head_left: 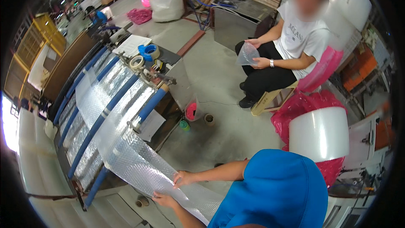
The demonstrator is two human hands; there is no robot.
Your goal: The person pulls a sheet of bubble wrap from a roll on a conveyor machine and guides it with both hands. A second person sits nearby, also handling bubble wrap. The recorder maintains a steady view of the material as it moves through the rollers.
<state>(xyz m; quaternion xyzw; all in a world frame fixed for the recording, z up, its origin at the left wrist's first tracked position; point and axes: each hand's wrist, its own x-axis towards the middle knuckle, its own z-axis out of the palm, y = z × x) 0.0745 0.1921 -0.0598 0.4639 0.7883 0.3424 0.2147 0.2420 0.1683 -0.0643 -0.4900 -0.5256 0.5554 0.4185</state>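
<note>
A long clear strip of bubble wrap [145,166] runs from the blue rollers of a machine down toward my body. My left hand [163,199] grips its near edge, the thumb on top and the fingers partly hidden by the film. On the far edge, my right hand [182,179] is closed with the fingers pinching the plastic. Between my hands the strip is slightly folded and shiny, and its lower end passes beneath my blue sleeve [282,190].
Blue rollers [98,122] cross the machine at left. Tape rolls [137,62] lie on its side table. A seated co-worker [291,38] holds a clear plastic piece [248,54] at right. A large bubble wrap roll [319,135] rests on pink plastic. A small pot [209,119] stands on the floor.
</note>
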